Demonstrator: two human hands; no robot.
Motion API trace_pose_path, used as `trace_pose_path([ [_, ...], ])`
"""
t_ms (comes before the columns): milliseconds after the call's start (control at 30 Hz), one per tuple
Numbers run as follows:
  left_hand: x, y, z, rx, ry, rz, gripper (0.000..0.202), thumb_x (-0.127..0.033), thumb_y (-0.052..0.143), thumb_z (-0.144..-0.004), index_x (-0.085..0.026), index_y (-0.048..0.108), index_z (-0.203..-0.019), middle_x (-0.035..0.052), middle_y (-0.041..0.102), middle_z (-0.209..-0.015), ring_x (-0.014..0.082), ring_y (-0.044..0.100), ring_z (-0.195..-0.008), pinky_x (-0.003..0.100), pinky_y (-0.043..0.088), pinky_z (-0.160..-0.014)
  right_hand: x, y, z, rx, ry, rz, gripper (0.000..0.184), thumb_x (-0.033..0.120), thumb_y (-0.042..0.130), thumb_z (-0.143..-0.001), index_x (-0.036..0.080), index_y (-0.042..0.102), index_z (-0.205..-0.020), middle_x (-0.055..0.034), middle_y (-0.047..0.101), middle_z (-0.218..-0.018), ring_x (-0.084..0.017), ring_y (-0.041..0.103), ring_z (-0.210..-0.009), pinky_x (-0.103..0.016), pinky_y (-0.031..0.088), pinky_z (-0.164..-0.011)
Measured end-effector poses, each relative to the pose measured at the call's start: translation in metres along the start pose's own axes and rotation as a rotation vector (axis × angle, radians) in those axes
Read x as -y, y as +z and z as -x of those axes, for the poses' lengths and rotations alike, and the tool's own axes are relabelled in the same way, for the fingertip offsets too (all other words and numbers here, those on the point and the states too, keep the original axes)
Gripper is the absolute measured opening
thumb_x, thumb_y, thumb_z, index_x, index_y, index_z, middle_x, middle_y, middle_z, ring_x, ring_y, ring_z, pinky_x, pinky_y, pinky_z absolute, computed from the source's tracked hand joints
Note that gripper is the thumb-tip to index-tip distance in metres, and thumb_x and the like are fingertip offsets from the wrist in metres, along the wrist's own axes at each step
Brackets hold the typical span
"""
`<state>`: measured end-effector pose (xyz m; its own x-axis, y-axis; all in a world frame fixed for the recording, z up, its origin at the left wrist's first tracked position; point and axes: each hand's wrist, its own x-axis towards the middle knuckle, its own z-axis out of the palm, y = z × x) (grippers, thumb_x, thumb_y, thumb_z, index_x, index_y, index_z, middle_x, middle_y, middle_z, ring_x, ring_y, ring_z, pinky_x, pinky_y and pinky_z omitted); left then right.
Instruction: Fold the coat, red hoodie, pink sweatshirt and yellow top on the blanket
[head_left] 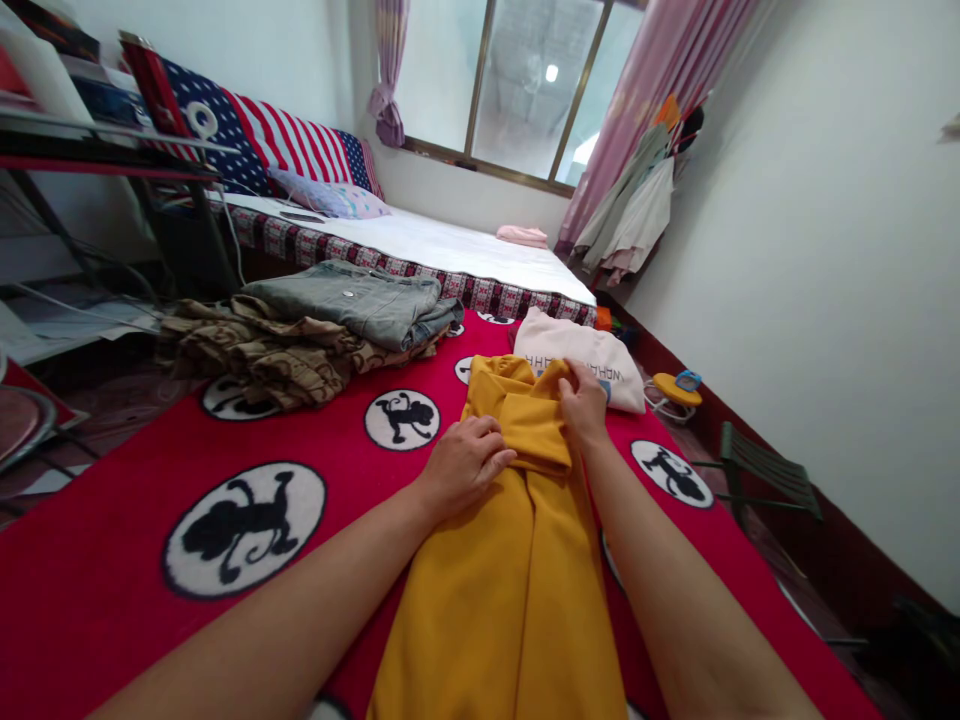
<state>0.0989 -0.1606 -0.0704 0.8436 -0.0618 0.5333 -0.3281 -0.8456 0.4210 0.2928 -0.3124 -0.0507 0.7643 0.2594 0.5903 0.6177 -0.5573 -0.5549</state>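
A mustard-yellow garment (517, 560) lies lengthwise in front of me on a red blanket (337, 480) with monkey patterns. Its far end is folded over into a short layered bundle; whether it is trousers or a top I cannot tell. My left hand (469, 460) is at the left side of this fold, fingers bent and thumb resting on the cloth. At the far right corner, my right hand (585, 405) pinches the garment's edge. Just beyond lies a folded white top (577, 350) with printed lettering.
Folded grey-green denim (352, 300) rests on brown patterned cloth (277, 345) at the blanket's far left. Behind is a bed (450, 240) below a window. A desk (105, 160) stands left; a folding stool (769, 470) and hanging clothes (637, 210) are at right.
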Motion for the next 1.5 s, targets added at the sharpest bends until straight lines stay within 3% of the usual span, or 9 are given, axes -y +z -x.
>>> trace_pose_path([
  [133, -0.002, 0.0, -0.001, 0.0, -0.017, -0.007, 0.029, -0.035, 0.048, -0.097, -0.017, 0.066, -0.083, 0.0056, 0.064, -0.102, 0.0186, 0.058, -0.092, 0.033, 0.044, -0.084, -0.006, 0.025, -0.003, 0.393, -0.058, 0.028, 0.042, 0.02, 0.049, -0.085, 0.021, 0.065, -0.124, -0.0051, 0.063, -0.131, -0.022, 0.055, -0.126, -0.038, 0.039, -0.112],
  [367, 0.006, 0.0, 0.002, -0.021, -0.015, 0.03, 0.017, -0.028, 0.057, -0.09, -0.018, 0.063, -0.077, 0.0055, 0.063, -0.098, 0.0187, 0.058, -0.089, 0.033, 0.045, -0.082, -0.003, 0.026, 0.003, 0.514, -0.019, 0.057, 0.048, 0.019, 0.047, -0.089, 0.02, 0.055, -0.136, -0.0026, 0.049, -0.146, -0.02, 0.04, -0.139, -0.037, 0.027, -0.118],
  [500, 0.012, 0.002, 0.004, -0.038, -0.03, 0.002, 0.011, -0.026, 0.065, -0.082, -0.019, 0.061, -0.074, 0.0047, 0.062, -0.095, 0.0207, 0.057, -0.089, 0.036, 0.046, -0.083, 0.01, 0.006, 0.029, 0.523, -0.063, 0.029, 0.046, 0.023, 0.049, -0.089, 0.017, 0.056, -0.134, -0.0084, 0.051, -0.144, -0.022, 0.043, -0.137, -0.041, 0.03, -0.116],
  [733, 0.004, -0.006, 0.012, -0.224, 0.062, -0.003, 0.009, -0.022, 0.067, -0.08, -0.017, 0.064, -0.087, 0.0097, 0.056, -0.114, 0.0245, 0.051, -0.112, 0.038, 0.042, -0.098, 0.043, -0.062, 0.138, 0.402, -0.285, -0.068, 0.04, 0.02, 0.049, -0.091, 0.019, 0.055, -0.131, -0.0134, 0.043, -0.149, -0.023, 0.035, -0.141, -0.045, 0.029, -0.117],
  [1000, 0.002, -0.053, 0.053, 0.325, 0.363, 0.089, 0.027, -0.036, 0.046, -0.096, -0.019, 0.067, -0.089, 0.0065, 0.063, -0.098, 0.0178, 0.056, -0.092, 0.03, 0.042, -0.088, 0.051, -0.101, 0.195, 0.463, -0.379, -0.113, 0.038, 0.01, 0.041, -0.093, 0.025, 0.06, -0.122, -0.0103, 0.059, -0.128, -0.019, 0.054, -0.121, -0.042, 0.047, -0.101],
  [1133, 0.017, -0.067, 0.063, 0.346, 0.287, 0.036, 0.04, -0.032, 0.034, -0.1, -0.018, 0.062, -0.076, 0.0066, 0.061, -0.086, 0.018, 0.053, -0.085, 0.029, 0.041, -0.083, 0.059, -0.103, 0.195, 0.404, -0.428, -0.079, 0.03, 0.008, 0.045, -0.089, 0.024, 0.066, -0.104, -0.0099, 0.061, -0.12, -0.021, 0.057, -0.113, -0.04, 0.05, -0.093],
  [1233, 0.018, -0.069, 0.065, 0.304, 0.247, 0.03, 0.046, -0.034, 0.032, -0.1, -0.018, 0.059, -0.066, 0.007, 0.06, -0.08, 0.0186, 0.052, -0.083, 0.031, 0.041, -0.083, 0.09, -0.113, 0.197, 0.367, -0.469, -0.07, 0.028, 0.006, 0.046, -0.086, 0.023, 0.065, -0.097, -0.0097, 0.059, -0.123, -0.023, 0.054, -0.115, -0.043, 0.045, -0.096],
  [1400, 0.006, -0.072, 0.072, 0.309, 0.287, 0.238, 0.037, -0.042, 0.04, -0.097, -0.019, 0.067, -0.086, 0.0103, 0.061, -0.119, 0.0216, 0.053, -0.109, 0.035, 0.038, -0.1, 0.157, -0.119, 0.231, 0.821, -0.569, -0.116, 0.016, 0.03, 0.057, -0.09, 0.022, 0.062, -0.103, -0.006, 0.066, -0.104, -0.02, 0.059, -0.094, -0.039, 0.045, -0.091],
  [1500, 0.002, -0.076, 0.079, 0.427, 0.302, 0.321, 0.046, -0.04, 0.037, -0.099, -0.018, 0.064, -0.07, 0.009, 0.064, -0.102, 0.0187, 0.057, -0.097, 0.032, 0.042, -0.093, 0.173, -0.105, 0.26, 0.893, -0.648, -0.141, 0.036, 0.049, 0.06, -0.087, 0.02, 0.06, -0.108, -0.0075, 0.067, -0.106, -0.021, 0.06, -0.092, -0.036, 0.048, -0.083],
])
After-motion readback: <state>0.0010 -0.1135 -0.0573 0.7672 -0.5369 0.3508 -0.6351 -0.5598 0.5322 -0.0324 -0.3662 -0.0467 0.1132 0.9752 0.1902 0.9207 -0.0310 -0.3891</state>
